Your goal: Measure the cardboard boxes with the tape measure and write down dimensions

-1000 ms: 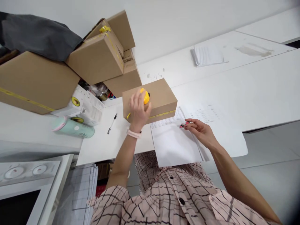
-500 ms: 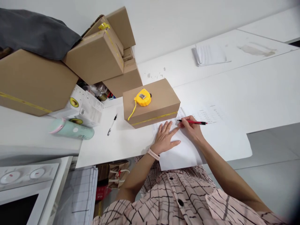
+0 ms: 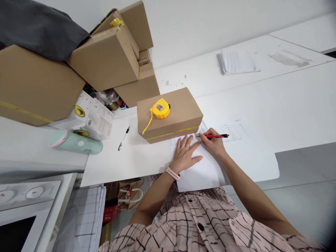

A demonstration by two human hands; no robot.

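Observation:
My right hand (image 3: 213, 142) is closed around a red pen (image 3: 216, 135), its tip down at the paper near the front of a cardboard box. Flat on a white sheet of paper (image 3: 199, 176) lies my left hand (image 3: 185, 155), fingers spread, a pink band on its wrist. Printed rows show at the sheet's far edge, partly hidden by the box and my hands. Just beyond my hands sits the closed cardboard box (image 3: 170, 119), with yellow tape along its side. On its top rests a yellow tape measure (image 3: 161, 109) with its end hanging out.
A second pen (image 3: 124, 138) lies left of the box. Farther left are a mint bottle (image 3: 78, 142), a white carton (image 3: 97, 117) and stacked cardboard boxes (image 3: 105, 57). A stack of papers (image 3: 237, 62) lies at the back right. Below left stands a white appliance (image 3: 23, 210).
The view has shifted slightly. The red pen is held a little flatter, and its tip is now mostly covered by my right fingers. My left hand stays flat on the paper.

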